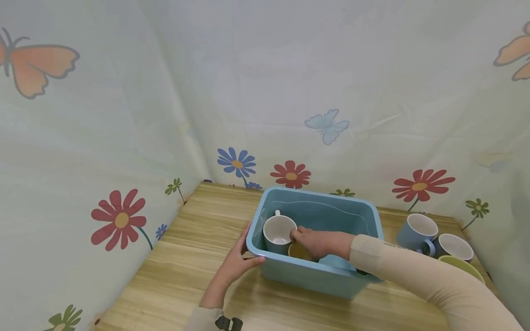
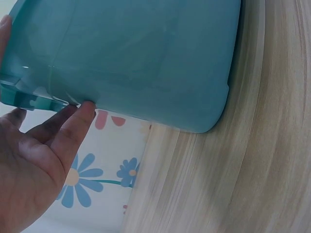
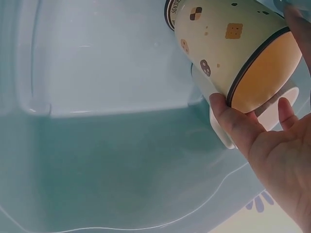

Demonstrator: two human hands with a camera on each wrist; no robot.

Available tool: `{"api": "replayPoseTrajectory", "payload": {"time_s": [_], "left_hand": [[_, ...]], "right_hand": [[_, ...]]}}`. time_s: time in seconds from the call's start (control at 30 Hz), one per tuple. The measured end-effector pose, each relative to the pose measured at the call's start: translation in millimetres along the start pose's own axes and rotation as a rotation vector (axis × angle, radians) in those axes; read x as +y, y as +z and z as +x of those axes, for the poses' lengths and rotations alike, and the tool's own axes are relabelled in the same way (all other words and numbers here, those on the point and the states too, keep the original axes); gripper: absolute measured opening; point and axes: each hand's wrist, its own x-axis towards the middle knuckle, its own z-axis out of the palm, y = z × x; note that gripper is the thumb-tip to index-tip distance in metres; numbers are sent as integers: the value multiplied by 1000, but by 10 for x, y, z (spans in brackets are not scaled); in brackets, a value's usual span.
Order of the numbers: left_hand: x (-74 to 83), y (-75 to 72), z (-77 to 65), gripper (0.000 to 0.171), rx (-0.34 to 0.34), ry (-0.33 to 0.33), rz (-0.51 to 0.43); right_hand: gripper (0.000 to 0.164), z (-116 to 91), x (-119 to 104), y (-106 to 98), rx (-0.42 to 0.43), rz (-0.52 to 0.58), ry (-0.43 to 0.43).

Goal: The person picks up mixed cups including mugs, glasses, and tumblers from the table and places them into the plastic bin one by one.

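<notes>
A blue plastic bin [image 1: 306,276] stands on the wooden table. My left hand [image 1: 238,264] rests at its front left corner, thumb by the front rim and fingers along the outer side. The left wrist view shows those fingertips [image 2: 86,108] against the bin wall. Inside the bin, my right hand [image 1: 308,242] holds a cream mug [image 3: 233,41] by its dark rim. This mug has biscuit prints and a yellow inside, and it lies tilted in the right wrist view. Directly left of it, a mug with a white inside [image 1: 278,230] stands upright in the bin's left end.
Right of the bin are a light blue mug [image 1: 407,234], a dark mug with a white inside [image 1: 455,247] and a yellow-green vessel [image 1: 460,265], partly hidden by the right sleeve [image 1: 414,271]. A patterned curtain [image 1: 265,92] borders the table's back and sides.
</notes>
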Motion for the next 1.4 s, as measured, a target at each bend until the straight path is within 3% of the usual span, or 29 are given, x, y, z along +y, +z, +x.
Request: {"api": "replayPoseTrajectory", "payload": {"time_s": [0.63, 0.93, 1.1, 1.2, 1.4], "left_hand": [[7, 0, -20, 109, -2, 5, 2], [10, -5, -15, 108, -5, -2, 11], [10, 4, -9, 108, -4, -3, 5], [0, 6, -7, 109, -3, -2, 11], [1, -1, -16, 110, -1, 1, 16]], "right_hand": [[59, -19, -30, -41, -45, -39, 13], [82, -53, -29, -139, -100, 78, 71], [89, -31, -1, -216, -117, 116, 60], [85, -21, 25, -266, -102, 100, 42], [59, -8, 56, -379, -23, 30, -54]]}}
